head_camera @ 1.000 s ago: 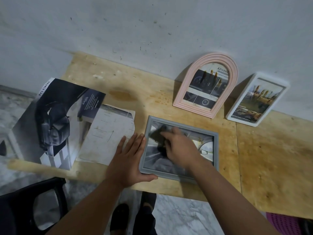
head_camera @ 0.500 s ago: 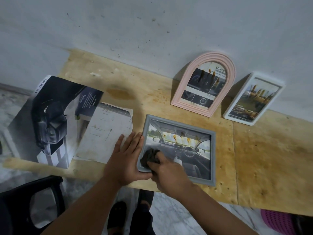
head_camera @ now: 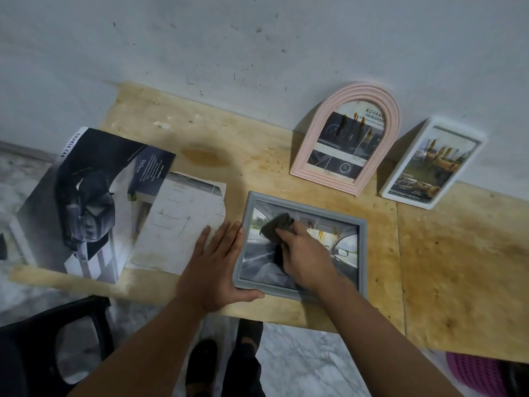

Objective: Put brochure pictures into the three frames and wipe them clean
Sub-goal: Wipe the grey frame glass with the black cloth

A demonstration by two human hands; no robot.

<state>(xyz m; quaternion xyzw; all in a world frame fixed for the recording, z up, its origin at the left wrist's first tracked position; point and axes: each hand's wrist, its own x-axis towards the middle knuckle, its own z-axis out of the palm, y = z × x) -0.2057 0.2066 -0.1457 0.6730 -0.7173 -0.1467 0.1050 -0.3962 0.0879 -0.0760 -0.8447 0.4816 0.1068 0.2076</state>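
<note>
Right hand [head_camera: 306, 257] pinching cloth [head_camera: 277, 227] on grey frame [head_camera: 363, 253] | left hand [head_camera: 217, 267] spread, bracing | all 3 frames filled | judged: final wipe underway

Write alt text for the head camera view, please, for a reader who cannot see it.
A right hand presses a dark cloth on a grey frame lying flat on a wooden table, while the left hand steadies its edge. A pink arched frame and a white frame lean on the wall.

Table [head_camera: 300, 173]: rough, stained plywood. Grey frame [head_camera: 363, 253]: matt, glossy glazing. Cloth [head_camera: 276, 227]: dark, soft fabric. Brochure [head_camera: 94, 202]: glossy paper.
</note>
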